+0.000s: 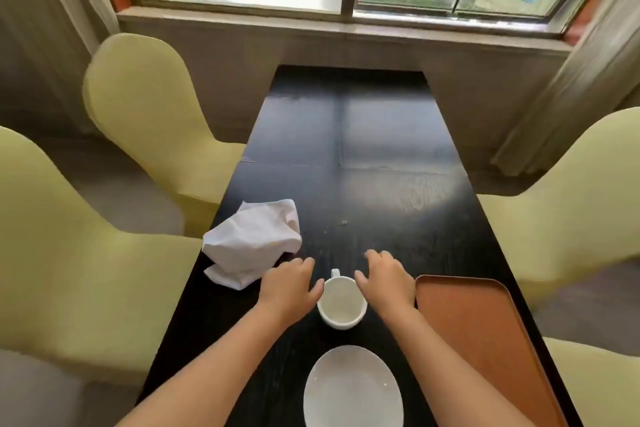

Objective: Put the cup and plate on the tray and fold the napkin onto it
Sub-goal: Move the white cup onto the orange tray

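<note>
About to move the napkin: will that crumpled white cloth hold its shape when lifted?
Probably not. The crumpled white cloth napkin lies in loose folds on the black wooden table, so it looks floppy and would likely droop and unfurl. It seems light, and unlikely to slip once pinched.

No writing, label, brand, number or sign can be read anywhere here, on the tableware, the furniture or beyond the window.

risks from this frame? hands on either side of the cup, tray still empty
1. The cup sits between the left hand and right hand, neither clearly gripping; a loose lift could tip it.
2. The napkin overhangs the table edge and could slide off.
3. The plate lies under the forearms; an elbow might nudge it.
</note>
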{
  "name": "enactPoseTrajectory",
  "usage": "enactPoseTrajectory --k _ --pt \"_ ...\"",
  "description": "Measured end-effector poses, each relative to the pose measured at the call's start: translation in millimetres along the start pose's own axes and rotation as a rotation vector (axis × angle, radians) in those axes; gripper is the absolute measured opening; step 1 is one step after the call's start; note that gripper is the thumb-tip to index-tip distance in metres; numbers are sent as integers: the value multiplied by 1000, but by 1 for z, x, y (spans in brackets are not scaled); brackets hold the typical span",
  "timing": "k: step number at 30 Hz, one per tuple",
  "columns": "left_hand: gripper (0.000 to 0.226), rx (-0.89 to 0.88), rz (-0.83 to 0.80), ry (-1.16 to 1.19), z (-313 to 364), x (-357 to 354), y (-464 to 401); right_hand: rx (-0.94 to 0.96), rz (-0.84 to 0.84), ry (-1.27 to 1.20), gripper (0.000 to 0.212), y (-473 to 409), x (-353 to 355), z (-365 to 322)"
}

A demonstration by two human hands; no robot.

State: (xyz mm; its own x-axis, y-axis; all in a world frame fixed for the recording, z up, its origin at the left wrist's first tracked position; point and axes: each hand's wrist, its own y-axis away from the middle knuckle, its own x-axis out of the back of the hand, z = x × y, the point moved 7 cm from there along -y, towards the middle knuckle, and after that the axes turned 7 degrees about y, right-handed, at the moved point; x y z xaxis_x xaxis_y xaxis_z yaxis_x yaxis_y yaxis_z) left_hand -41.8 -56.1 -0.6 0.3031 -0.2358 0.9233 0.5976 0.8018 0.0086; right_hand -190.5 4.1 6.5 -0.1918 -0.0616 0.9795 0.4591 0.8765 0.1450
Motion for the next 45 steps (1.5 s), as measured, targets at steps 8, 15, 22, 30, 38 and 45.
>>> enactPoseTrajectory --k 8,15,22,30,38,45 --pt "45 107 -185 40 -33 -89 -16 -105 -202 3 38 -13 -87 22" --pt "39 192 -261 204 -38 -121 -16 -120 -249 -96 41 -19 -116 23" --pt "27 424 -188 699 -39 -146 5 -100 -195 -310 40 -17 -128 32" --pt "24 510 27 902 -8 -143 7 -84 -53 -577 44 -16 -107 69" --pt "29 318 22 1002 96 -143 -38 -204 122 -749 43 -7 -58 179" --pt "34 248 -149 889 150 -188 -70 -341 95 -739 37 -1 -74 244"
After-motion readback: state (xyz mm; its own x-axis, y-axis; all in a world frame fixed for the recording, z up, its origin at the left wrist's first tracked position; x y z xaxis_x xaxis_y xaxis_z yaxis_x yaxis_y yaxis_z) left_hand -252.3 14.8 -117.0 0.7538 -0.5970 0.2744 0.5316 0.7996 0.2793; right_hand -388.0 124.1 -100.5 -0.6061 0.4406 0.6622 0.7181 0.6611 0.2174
